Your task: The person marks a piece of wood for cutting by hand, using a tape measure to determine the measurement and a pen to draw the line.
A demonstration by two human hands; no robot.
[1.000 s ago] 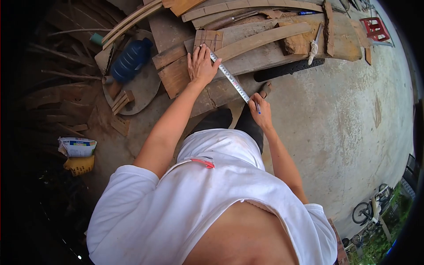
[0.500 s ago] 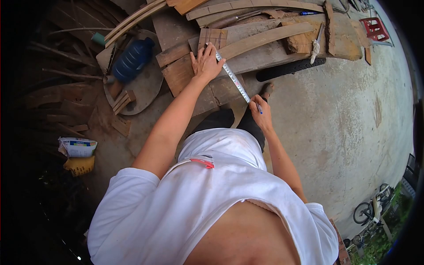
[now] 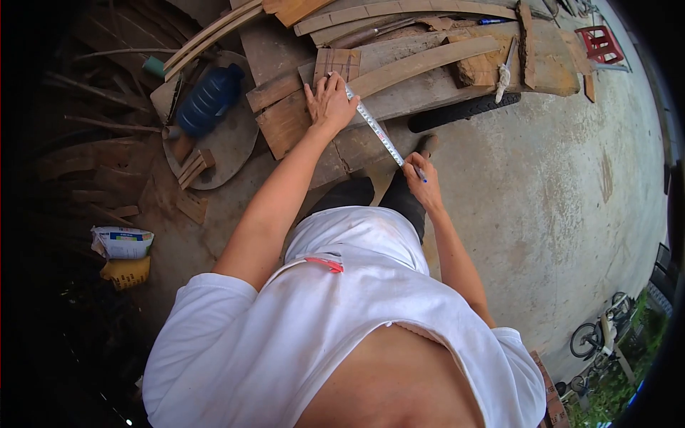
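A white tape measure blade [image 3: 378, 130] is stretched at a slant between my two hands. My left hand [image 3: 330, 105] rests on a small wooden board [image 3: 344, 60] with dark pencil lines, its thumb and forefinger on either side of the blade's upper end. The fingertips lie against the board. Lower right, my right hand [image 3: 421, 177] is closed round the other end of the tape, and a blue pen [image 3: 422, 175] pokes out of the same grip. The tape's case is hidden in that hand. Beside the board lies a curved wooden strip [image 3: 428, 63].
Wooden planks [image 3: 282, 128] form the work surface in front of me. A chisel-like tool with a white-wrapped handle [image 3: 504, 77] lies at the right, a blue pen [image 3: 494, 21] behind it. A tyre [image 3: 464, 113] sits beneath. At left stands a blue water jug [image 3: 209, 100].
The whole view has shifted slightly left. My hands and the stretched tape hold nearly the same position against the board.
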